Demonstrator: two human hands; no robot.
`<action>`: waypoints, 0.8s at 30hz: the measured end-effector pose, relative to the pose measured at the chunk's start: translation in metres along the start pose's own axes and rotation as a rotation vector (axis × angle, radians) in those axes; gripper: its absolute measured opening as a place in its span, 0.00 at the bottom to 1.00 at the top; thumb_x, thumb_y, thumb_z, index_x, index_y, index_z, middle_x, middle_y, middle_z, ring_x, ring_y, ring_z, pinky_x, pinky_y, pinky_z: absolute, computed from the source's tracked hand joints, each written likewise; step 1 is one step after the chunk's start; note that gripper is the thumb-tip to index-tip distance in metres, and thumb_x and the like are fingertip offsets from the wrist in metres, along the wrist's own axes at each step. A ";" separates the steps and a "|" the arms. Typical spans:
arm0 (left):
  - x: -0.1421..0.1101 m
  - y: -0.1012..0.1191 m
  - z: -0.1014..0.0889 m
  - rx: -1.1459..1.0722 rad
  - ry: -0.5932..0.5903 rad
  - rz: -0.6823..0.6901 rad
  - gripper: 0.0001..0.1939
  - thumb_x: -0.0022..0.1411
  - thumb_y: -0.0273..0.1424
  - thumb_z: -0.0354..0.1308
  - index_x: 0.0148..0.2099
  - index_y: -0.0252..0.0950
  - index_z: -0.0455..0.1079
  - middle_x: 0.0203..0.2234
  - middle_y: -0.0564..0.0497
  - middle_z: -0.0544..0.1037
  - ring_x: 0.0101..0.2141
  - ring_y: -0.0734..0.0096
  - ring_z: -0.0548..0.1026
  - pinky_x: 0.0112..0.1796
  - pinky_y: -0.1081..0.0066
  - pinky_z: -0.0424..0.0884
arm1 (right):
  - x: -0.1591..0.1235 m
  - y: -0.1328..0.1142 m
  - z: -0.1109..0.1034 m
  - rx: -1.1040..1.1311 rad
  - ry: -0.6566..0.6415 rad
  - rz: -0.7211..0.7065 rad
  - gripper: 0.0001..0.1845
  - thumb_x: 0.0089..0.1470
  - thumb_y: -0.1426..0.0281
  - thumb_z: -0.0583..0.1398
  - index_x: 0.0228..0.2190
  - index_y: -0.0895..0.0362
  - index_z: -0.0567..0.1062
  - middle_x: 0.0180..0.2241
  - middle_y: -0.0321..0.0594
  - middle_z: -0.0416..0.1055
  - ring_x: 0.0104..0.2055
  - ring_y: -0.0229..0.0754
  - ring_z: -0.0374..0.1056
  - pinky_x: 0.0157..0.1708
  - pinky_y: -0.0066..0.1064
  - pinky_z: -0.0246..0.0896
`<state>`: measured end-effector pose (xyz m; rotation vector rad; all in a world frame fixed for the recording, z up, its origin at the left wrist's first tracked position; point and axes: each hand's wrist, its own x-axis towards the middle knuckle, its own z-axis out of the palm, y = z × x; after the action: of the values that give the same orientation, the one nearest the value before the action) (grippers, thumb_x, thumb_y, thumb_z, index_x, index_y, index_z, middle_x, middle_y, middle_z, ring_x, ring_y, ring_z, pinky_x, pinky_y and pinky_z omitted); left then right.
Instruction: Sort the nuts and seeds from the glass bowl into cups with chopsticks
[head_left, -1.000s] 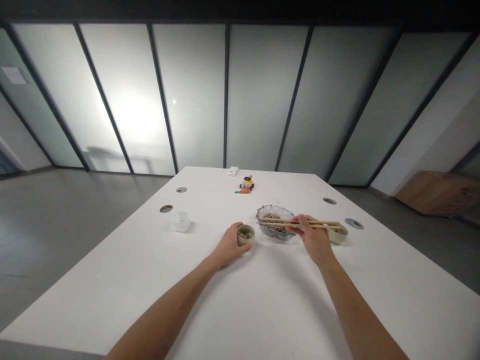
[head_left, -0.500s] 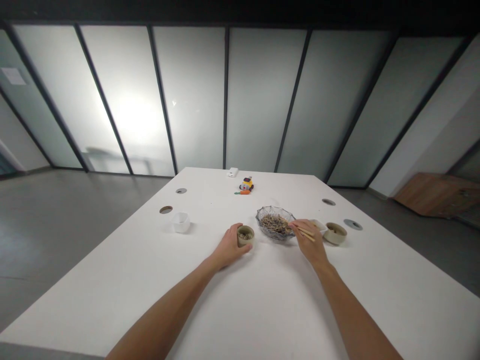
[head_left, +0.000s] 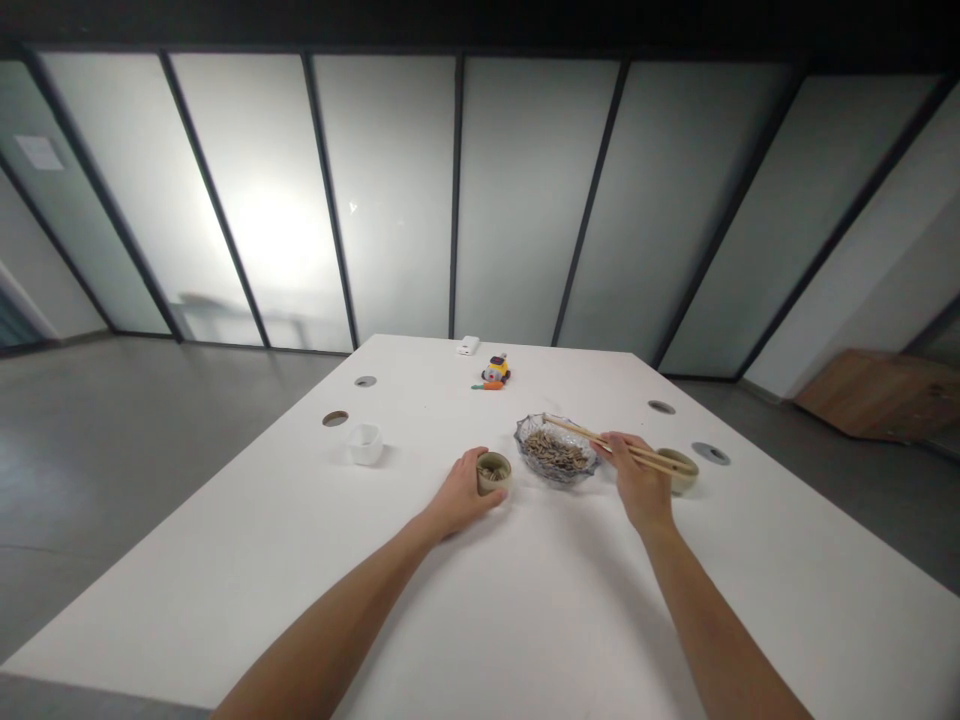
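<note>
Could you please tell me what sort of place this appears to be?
Probably an office or meeting room: a large white table with round holes, a wall of black-framed frosted-glass panels and a grey floor suggest it.

1. The head camera looks forward and down from the near side of the desk.
2. It faces a frosted-glass partition.
3. Left hand and right hand appear at middle distance.

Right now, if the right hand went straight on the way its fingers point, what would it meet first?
Probably the clear bowl, at its right side; height is unclear, so the right hand might pass above it.
</note>
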<state>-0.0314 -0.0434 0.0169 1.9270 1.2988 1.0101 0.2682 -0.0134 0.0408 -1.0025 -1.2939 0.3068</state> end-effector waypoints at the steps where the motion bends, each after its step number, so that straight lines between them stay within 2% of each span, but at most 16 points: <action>1: 0.000 0.000 0.000 0.003 -0.002 -0.002 0.36 0.57 0.34 0.69 0.65 0.36 0.62 0.60 0.38 0.73 0.60 0.50 0.71 0.62 0.54 0.65 | 0.000 -0.003 0.002 0.145 0.009 0.071 0.20 0.60 0.49 0.64 0.32 0.53 0.80 0.34 0.41 0.80 0.38 0.47 0.78 0.45 0.47 0.77; 4: 0.001 -0.001 0.001 0.013 -0.004 -0.004 0.36 0.57 0.34 0.69 0.65 0.36 0.61 0.60 0.38 0.72 0.60 0.50 0.71 0.62 0.54 0.65 | -0.003 -0.012 0.008 0.407 -0.076 0.255 0.20 0.52 0.49 0.70 0.29 0.53 0.80 0.33 0.38 0.79 0.38 0.46 0.78 0.43 0.43 0.80; 7: 0.001 -0.002 0.001 0.017 0.000 -0.001 0.36 0.57 0.34 0.69 0.65 0.37 0.61 0.60 0.38 0.72 0.60 0.50 0.71 0.62 0.54 0.65 | -0.005 -0.014 0.010 0.380 -0.179 0.301 0.21 0.52 0.47 0.70 0.28 0.52 0.80 0.32 0.40 0.79 0.35 0.47 0.78 0.38 0.43 0.80; 10: 0.000 -0.002 0.000 0.014 -0.002 -0.001 0.36 0.57 0.34 0.69 0.65 0.37 0.62 0.60 0.39 0.72 0.60 0.51 0.71 0.62 0.54 0.65 | -0.005 -0.011 0.007 0.164 -0.115 0.182 0.23 0.57 0.45 0.65 0.31 0.52 0.80 0.32 0.42 0.80 0.33 0.47 0.77 0.38 0.44 0.78; 13: 0.000 -0.003 0.000 0.010 0.000 0.004 0.35 0.57 0.34 0.69 0.65 0.37 0.62 0.60 0.39 0.72 0.59 0.51 0.71 0.62 0.54 0.65 | -0.004 -0.004 0.001 -0.181 -0.052 -0.077 0.24 0.60 0.45 0.63 0.31 0.53 0.81 0.31 0.43 0.80 0.35 0.48 0.76 0.41 0.44 0.74; 16: 0.000 -0.003 0.001 0.012 0.003 0.005 0.35 0.57 0.34 0.69 0.64 0.36 0.62 0.59 0.38 0.73 0.59 0.50 0.72 0.61 0.53 0.65 | -0.004 0.002 -0.001 -0.315 -0.080 -0.241 0.26 0.62 0.44 0.59 0.30 0.52 0.82 0.31 0.42 0.80 0.36 0.48 0.76 0.41 0.43 0.72; 19: 0.001 -0.004 0.002 0.010 0.012 0.005 0.35 0.57 0.34 0.68 0.64 0.36 0.62 0.59 0.38 0.73 0.59 0.50 0.72 0.61 0.53 0.66 | -0.007 0.007 0.004 -0.284 -0.109 -0.253 0.27 0.63 0.44 0.59 0.30 0.52 0.82 0.31 0.42 0.81 0.35 0.48 0.76 0.40 0.43 0.72; 24: 0.001 -0.005 0.002 0.001 0.022 0.023 0.35 0.57 0.33 0.69 0.64 0.38 0.63 0.60 0.39 0.73 0.59 0.51 0.72 0.62 0.53 0.66 | -0.011 0.014 0.011 -0.208 -0.161 -0.189 0.25 0.63 0.46 0.60 0.30 0.53 0.82 0.32 0.45 0.81 0.36 0.49 0.75 0.40 0.44 0.72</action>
<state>-0.0320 -0.0413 0.0124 1.9412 1.2927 1.0450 0.2597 -0.0081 0.0221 -1.0357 -1.5801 0.1105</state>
